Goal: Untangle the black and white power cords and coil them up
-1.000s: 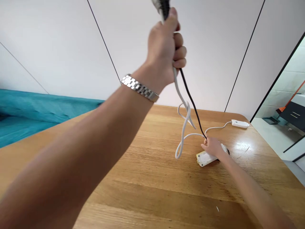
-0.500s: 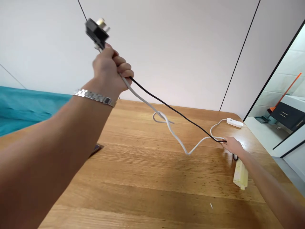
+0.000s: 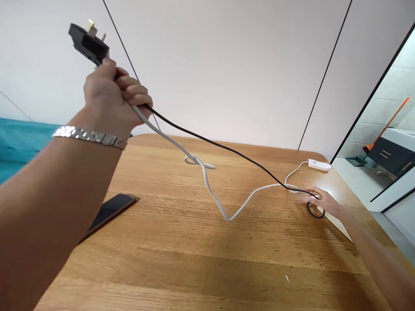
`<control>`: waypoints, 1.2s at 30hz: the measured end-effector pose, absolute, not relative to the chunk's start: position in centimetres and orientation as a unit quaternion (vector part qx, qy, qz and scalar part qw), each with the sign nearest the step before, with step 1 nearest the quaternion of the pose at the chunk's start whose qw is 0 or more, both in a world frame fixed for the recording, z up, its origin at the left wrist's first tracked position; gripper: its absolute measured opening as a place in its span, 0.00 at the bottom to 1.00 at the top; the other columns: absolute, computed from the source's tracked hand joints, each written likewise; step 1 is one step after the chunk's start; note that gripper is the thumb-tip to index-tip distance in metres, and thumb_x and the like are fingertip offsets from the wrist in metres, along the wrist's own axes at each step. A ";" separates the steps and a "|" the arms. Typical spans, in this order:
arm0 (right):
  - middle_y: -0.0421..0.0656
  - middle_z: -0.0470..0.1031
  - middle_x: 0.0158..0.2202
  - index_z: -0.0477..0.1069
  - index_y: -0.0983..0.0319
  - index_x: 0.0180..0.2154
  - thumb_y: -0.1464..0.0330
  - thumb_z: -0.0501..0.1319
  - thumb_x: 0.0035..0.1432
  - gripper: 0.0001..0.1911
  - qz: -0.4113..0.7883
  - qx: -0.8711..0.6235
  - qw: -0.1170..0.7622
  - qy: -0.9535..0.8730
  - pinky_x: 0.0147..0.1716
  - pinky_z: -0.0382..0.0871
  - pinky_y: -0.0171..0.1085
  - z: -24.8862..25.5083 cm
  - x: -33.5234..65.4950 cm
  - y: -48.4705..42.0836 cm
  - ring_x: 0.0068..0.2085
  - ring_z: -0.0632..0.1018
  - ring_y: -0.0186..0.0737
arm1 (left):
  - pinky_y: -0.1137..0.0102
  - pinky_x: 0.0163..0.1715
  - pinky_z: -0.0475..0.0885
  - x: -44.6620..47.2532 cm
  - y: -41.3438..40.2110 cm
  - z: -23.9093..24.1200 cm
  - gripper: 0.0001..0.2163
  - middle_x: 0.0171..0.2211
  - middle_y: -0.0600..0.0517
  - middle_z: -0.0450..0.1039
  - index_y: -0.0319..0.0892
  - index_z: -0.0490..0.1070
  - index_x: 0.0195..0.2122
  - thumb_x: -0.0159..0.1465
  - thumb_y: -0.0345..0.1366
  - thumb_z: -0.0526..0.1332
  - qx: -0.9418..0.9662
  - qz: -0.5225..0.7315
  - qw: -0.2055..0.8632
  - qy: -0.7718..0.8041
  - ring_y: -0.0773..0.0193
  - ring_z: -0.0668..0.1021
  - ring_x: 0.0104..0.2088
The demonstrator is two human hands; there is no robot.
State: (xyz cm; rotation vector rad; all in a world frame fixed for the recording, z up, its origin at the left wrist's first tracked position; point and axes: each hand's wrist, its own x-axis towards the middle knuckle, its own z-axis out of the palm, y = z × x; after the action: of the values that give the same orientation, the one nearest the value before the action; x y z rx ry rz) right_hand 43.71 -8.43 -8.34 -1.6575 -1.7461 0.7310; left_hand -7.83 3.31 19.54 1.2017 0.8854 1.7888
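My left hand (image 3: 113, 88), raised at the upper left, is closed round a black plug's (image 3: 89, 43) cable end. Metal prongs point up from the plug. A white cable (image 3: 207, 183) and a black cable (image 3: 223, 147) run out below that fist. The white one sags to a bend over the table and has a loop behind it. At the right, my right hand (image 3: 324, 202) has its fingers round the black cable, beside a small black loop. A pale block-like thing (image 3: 337, 224) lies under my right wrist, partly hidden; its kind I cannot make out.
On the wooden table (image 3: 181, 268) a white power strip-like piece (image 3: 319, 165) lies at the far right corner. A dark phone (image 3: 110, 209) is partly behind my left forearm. A small white scrap (image 3: 287, 278) lies near the front. A white wall (image 3: 227, 69) stands behind.
My left hand has moved left with the plug, drawing the cables along and uncovering the phone. My right hand has shifted slightly right, and the pale block has turned under my forearm.
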 end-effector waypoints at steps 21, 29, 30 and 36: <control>0.45 0.78 0.32 0.69 0.58 0.29 0.55 0.46 0.63 0.20 0.141 -0.674 0.158 -0.708 0.39 0.69 0.40 -7.8 46.5 -3.9 0.36 0.77 0.45 | 0.81 0.11 0.40 -9.5 1.3 17.6 0.18 0.13 0.61 0.39 0.45 0.54 0.23 0.73 0.38 0.46 0.386 0.731 0.479 0.295 0.69 0.39 0.19; 0.47 0.79 0.36 0.71 0.58 0.28 0.65 0.46 0.58 0.17 0.101 -0.773 0.160 -0.606 0.45 0.69 0.44 -8.2 52.1 -5.4 0.42 0.78 0.49 | 0.78 0.11 0.41 -12.8 0.5 15.2 0.19 0.17 0.58 0.33 0.42 0.50 0.19 0.71 0.32 0.43 0.368 0.754 0.378 0.391 0.64 0.37 0.22; 0.47 0.80 0.37 0.72 0.58 0.28 0.65 0.46 0.58 0.17 0.102 -0.774 0.159 -0.604 0.46 0.69 0.44 -8.2 52.2 -5.5 0.43 0.79 0.49 | 0.79 0.11 0.41 -13.0 0.4 15.2 0.20 0.16 0.58 0.33 0.42 0.49 0.19 0.71 0.31 0.41 0.348 0.766 0.374 0.391 0.65 0.37 0.20; 0.45 0.81 0.44 0.78 0.58 0.32 0.69 0.51 0.52 0.16 0.115 -0.747 0.120 -0.643 0.49 0.70 0.40 -7.4 51.7 -5.1 0.47 0.79 0.47 | 0.82 0.07 0.45 -12.8 -0.1 15.6 0.22 0.15 0.60 0.35 0.41 0.49 0.19 0.73 0.31 0.38 0.285 0.791 0.419 0.342 0.76 0.45 0.12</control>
State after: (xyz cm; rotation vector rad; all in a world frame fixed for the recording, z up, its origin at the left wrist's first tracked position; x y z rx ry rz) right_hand 51.73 -5.08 -7.39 -2.1829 -1.8800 0.3355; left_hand -12.80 -0.11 15.64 0.7154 0.8579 1.9832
